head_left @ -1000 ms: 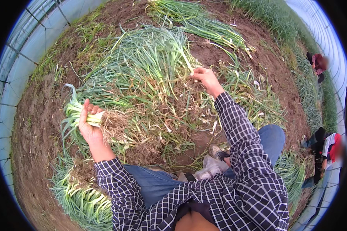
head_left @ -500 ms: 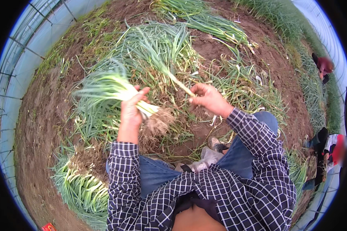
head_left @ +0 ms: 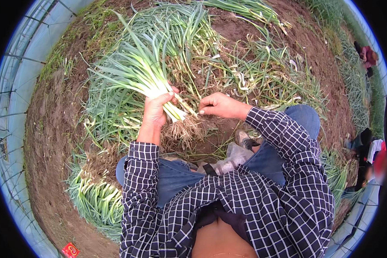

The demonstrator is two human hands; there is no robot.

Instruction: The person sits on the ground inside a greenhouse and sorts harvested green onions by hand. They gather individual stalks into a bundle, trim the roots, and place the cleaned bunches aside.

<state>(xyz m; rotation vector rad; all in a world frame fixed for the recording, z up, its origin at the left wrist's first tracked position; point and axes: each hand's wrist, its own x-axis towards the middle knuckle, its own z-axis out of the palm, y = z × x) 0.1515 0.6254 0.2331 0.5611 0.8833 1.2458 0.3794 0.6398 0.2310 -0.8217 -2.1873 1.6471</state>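
1. From where I stand, the left hand [head_left: 158, 104] has its grip wrapped around a bunch of long green onions with pale white stems [head_left: 142, 78]. The bunch is held up in front of the person, leaves pointing up and away.
2. The right hand [head_left: 220, 106] is just beside the bottom of one thin, yellowish onion stalk [head_left: 186, 105] next to the bunch. Its fingers are close together, but I cannot tell if its grip is pinching the stalk.
3. Shaggy brown roots [head_left: 186, 129] hang below the left hand.
4. The bunch looks pretty light. The white stems seem firm and maybe a bit slippery, so around them is a good place to hold.
5. The green leaves look soft and bendy, and a hard squeeze could crease them. The roots look dry and could crumble.
6. A big, messy heap of green onions [head_left: 182, 32] lies on the brown soil [head_left: 45, 124] beyond the hands.
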